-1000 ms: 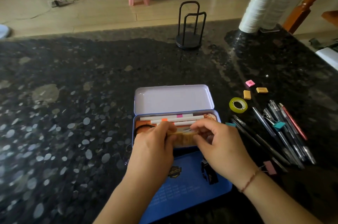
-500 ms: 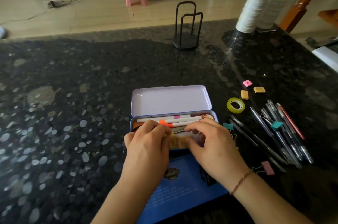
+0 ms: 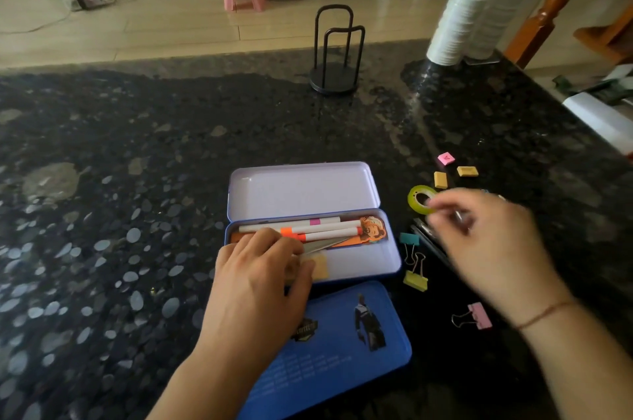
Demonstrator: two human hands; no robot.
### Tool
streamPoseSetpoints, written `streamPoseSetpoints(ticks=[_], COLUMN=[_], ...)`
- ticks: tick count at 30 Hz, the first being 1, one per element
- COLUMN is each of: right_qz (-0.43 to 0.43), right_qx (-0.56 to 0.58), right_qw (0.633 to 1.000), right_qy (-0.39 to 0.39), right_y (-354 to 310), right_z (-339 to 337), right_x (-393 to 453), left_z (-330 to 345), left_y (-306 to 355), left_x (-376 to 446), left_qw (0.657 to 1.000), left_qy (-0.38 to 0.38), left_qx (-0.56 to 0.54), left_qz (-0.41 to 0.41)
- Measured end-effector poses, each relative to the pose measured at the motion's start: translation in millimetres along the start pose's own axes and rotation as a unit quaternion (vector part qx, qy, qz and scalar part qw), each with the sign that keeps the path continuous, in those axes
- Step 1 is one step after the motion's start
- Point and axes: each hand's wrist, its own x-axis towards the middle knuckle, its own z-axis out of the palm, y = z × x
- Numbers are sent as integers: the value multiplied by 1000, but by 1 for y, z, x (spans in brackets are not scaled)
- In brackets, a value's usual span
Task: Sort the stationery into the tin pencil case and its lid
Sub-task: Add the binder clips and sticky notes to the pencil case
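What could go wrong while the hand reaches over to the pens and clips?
1. The right hand is blurred, so moving fast above the green tape roll and pens; it might knock the tape or the small erasers away.
2. The left hand presses things in the tin case; leaning harder could tip the tin or jumble the markers.

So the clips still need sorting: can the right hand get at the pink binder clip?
Probably yes: the pink binder clip lies uncovered on the counter, just beneath the right hand.
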Motion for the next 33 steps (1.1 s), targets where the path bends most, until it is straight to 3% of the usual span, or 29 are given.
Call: streamPoseSetpoints(ticks=[2, 5, 14, 17, 22, 27, 33], right_qz=[106, 180, 171, 167, 43, -193, -217], right_qx=[-79, -138, -124, -102, -5, 41, 24], right_qw=[991, 974, 977, 980, 994, 980, 976], right_qy=[12, 8, -42, -23, 96, 10, -8], right_y=[35, 63, 66, 70, 48, 1, -3], right_z=[-20, -32, -15, -16, -13, 28, 62], right_x=[5, 4, 1, 3, 7, 7, 15], left_z=[-1, 0, 8, 6, 7, 18, 18], left_y=[-1, 1, 5, 3, 10, 13, 8], left_x=[1, 0, -2, 0, -4, -10, -8], left_qw=[1000, 1000, 1000, 1000, 996, 981, 974], left_qy=[2, 7, -20, -19, -56, -141, -168], left_qx=[-3, 20, 16, -8, 57, 112, 128], left_qz=[1, -3, 18, 20, 39, 72, 78])
